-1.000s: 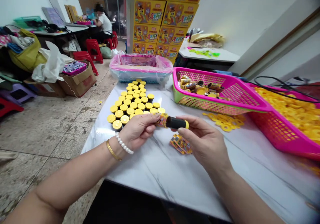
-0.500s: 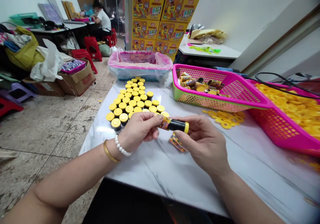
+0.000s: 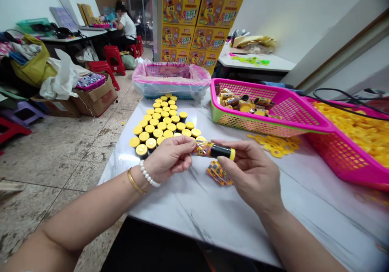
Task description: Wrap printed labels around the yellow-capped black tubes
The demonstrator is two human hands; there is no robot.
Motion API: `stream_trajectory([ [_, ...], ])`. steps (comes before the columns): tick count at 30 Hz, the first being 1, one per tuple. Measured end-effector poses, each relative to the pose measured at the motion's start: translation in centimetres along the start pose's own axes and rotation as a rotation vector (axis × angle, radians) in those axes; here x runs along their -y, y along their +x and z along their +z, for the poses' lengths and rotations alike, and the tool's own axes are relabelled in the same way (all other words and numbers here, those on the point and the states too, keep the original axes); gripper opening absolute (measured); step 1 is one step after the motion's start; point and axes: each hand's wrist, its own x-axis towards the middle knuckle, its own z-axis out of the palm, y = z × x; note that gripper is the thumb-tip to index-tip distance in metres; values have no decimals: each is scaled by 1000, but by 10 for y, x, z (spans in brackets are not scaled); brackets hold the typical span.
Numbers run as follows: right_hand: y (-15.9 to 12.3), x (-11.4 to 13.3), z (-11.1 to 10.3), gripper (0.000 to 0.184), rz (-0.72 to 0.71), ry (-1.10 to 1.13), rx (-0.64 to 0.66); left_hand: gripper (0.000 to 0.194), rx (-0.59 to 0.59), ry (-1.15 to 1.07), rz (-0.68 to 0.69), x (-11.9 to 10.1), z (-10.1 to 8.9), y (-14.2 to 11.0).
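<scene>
Bare left hand (image 3: 172, 156), with a pearl bracelet (image 3: 148, 175) and a gold bangle (image 3: 135, 181) at the wrist; thumb and forefinger pinched together on the near-left end of a printed sleeve (image 3: 202, 148), the other fingers loosely curled; bare right hand (image 3: 255, 175), partly closed, thumb below and fingers behind, gripping a black tube (image 3: 221, 151) at its yellow-capped end; the tube lies roughly level between the hands, above the marbled table (image 3: 182, 215), its other end meeting the sleeve; how far one enters the other, cannot tell.

Flat printed pieces (image 3: 219, 173), one small overlapping pile, on the table just beneath the held tube; yellow-capped black tubes (image 3: 158, 133), many, upright in a close cluster beyond the left hand; yellow rings (image 3: 276, 146), a loose heap beyond the right hand; pink basket (image 3: 343, 158), far right, filled with yellow pieces; pink-and-green basket (image 3: 264, 122), beside it, holding wrapped tubes (image 3: 243, 102) lying at odd angles; blue-and-pink basket (image 3: 170, 90), lined with clear plastic, behind the cluster.

Yellow printed cartons (image 3: 182, 9), stacked, beyond the baskets; side table (image 3: 255, 62), to their right, with bright green pieces (image 3: 251, 60); red stools (image 3: 114, 59), on the floor at left; a seated person (image 3: 127, 27) in a white top, at a farther table.
</scene>
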Motion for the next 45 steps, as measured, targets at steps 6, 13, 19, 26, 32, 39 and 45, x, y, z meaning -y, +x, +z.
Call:
stream_trajectory([
  [6,0,6,-1,22,111,58,48,15,-3,-10,17,4,1,2],
  [13,-7,0,2,22,36,-6,40,21,-12,7,21,5,1,3],
  [19,-8,-1,2,23,-38,-32,24,30,-70,83,97,7,6,-1],
  [26,-4,-1,-3,28,-150,-52,4,51,-126,319,271,-4,8,-9],
  [32,-3,-4,-8,32,-113,-125,128,43,-56,324,191,-5,6,-5],
  [39,-8,-4,-1,33,-222,-295,115,34,-11,331,240,4,6,-1],
  [45,-8,-11,-4,32,-318,-336,64,51,-27,457,210,-4,1,-5],
])
